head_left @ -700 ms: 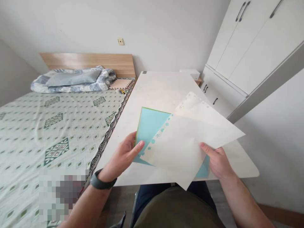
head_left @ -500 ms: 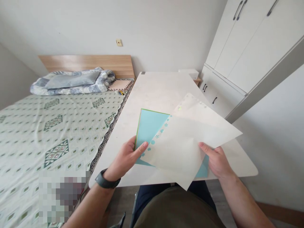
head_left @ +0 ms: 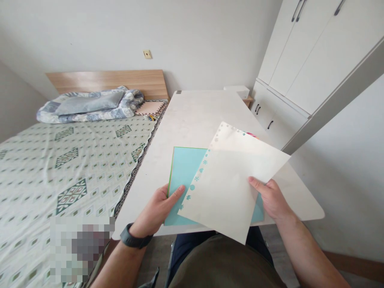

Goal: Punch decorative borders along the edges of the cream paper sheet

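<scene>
A white sheet of paper (head_left: 228,180) with small shapes punched along two of its edges lies turned at an angle over a light blue sheet of paper (head_left: 187,164). Blue shows through the punched holes on its left side. My right hand (head_left: 271,198) grips the white sheet's right side, thumb on top and fingers underneath. At the left, my left hand (head_left: 162,204) pinches the blue paper's edge, its thumb lying on the blue surface. A thin green edge shows under the blue paper. Something pink peeks out behind the white sheet's far edge.
Both sheets are over a white table (head_left: 198,112). A bed (head_left: 99,160) with a patterned sheet and folded bedding (head_left: 90,104) stands on the left. White cabinets (head_left: 312,56) line the right wall, and a white box (head_left: 237,92) sits beyond the table.
The white sheet has turned and shifted slightly left in my right hand. Its far edge has dropped lower, and a pink bit now shows behind it. The blue paper has shifted slightly toward me.
</scene>
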Demonstrator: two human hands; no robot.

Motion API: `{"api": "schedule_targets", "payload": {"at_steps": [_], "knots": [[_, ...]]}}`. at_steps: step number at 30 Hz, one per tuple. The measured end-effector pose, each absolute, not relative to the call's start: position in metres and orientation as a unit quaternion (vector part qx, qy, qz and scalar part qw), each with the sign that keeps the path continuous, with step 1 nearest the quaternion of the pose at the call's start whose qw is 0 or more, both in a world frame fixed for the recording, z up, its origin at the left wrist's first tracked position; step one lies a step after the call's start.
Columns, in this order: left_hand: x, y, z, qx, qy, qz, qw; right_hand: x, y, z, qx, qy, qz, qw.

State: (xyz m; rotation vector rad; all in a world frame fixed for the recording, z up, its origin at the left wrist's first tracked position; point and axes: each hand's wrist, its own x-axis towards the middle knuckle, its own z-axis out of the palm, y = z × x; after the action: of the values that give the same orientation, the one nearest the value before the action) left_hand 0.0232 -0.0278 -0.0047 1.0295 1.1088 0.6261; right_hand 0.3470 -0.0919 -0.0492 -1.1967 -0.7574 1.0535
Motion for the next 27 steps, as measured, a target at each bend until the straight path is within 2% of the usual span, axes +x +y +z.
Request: {"api": "schedule_targets", "payload": {"at_steps": [14,27], "knots": [[0.011,-0.047,-0.015,0.434,0.515,0.276,0.686,0.35,-0.098,-0.052,-0.534,-0.302,0.522,0.593],[0.016,-0.051,-0.018,0.416,0.534,0.269,0.685,0.348,-0.097,-0.058,-0.563,-0.274,0.501,0.598]]}}
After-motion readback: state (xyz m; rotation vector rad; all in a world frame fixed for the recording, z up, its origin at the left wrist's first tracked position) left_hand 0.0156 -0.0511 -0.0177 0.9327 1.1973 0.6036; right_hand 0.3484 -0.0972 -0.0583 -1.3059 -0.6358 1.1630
